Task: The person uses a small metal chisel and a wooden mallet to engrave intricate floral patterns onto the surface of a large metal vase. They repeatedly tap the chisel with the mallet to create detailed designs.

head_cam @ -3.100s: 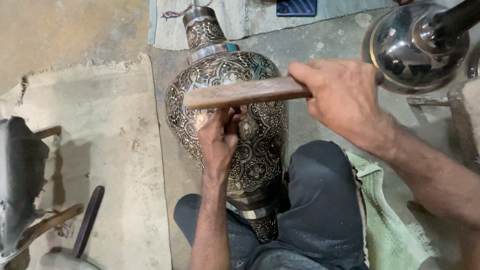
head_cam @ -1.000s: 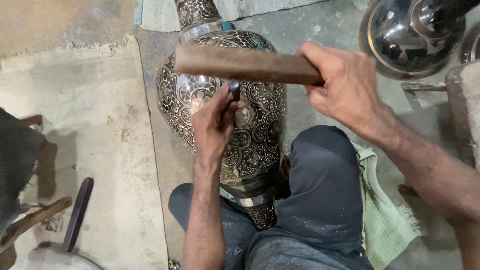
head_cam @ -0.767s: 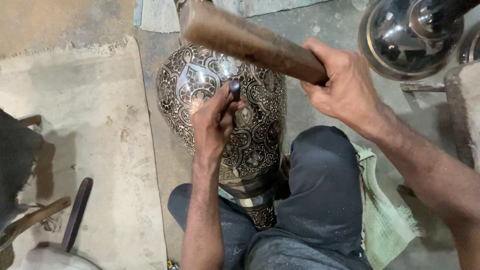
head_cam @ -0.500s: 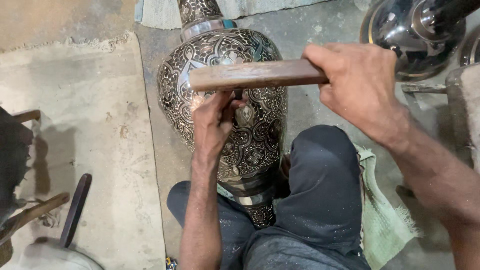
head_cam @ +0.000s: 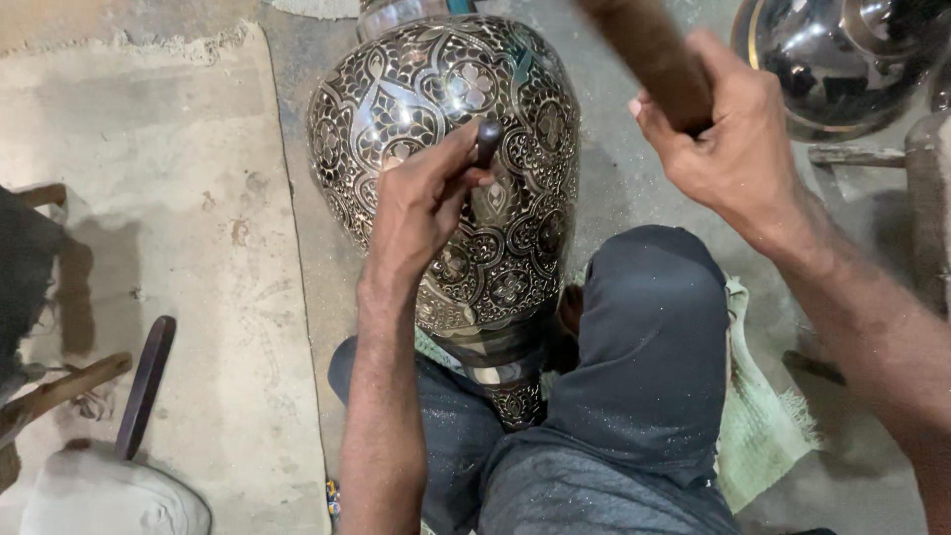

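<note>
A large engraved metal vase (head_cam: 396,109), dark with silver floral patterns, lies tilted between my legs with its neck pointing away. My left hand (head_cam: 421,203) rests on its belly and pinches a small dark chisel (head_cam: 486,141) against the surface. My right hand (head_cam: 728,144) is raised at the upper right, gripping a wooden mallet (head_cam: 649,54) that points up and away, out of the top of the frame. The mallet is well above the chisel.
A shiny dark metal pot (head_cam: 842,59) sits at the top right. A green cloth (head_cam: 758,416) lies under my right leg. A beige mat (head_cam: 149,248) covers the floor on the left, with a dark handle (head_cam: 144,386) and a wooden stick (head_cam: 59,386) near its lower edge.
The mallet was down level across the chisel half a second ago; now my right hand has swung it up and to the right. My left hand and the chisel stayed on the vase.
</note>
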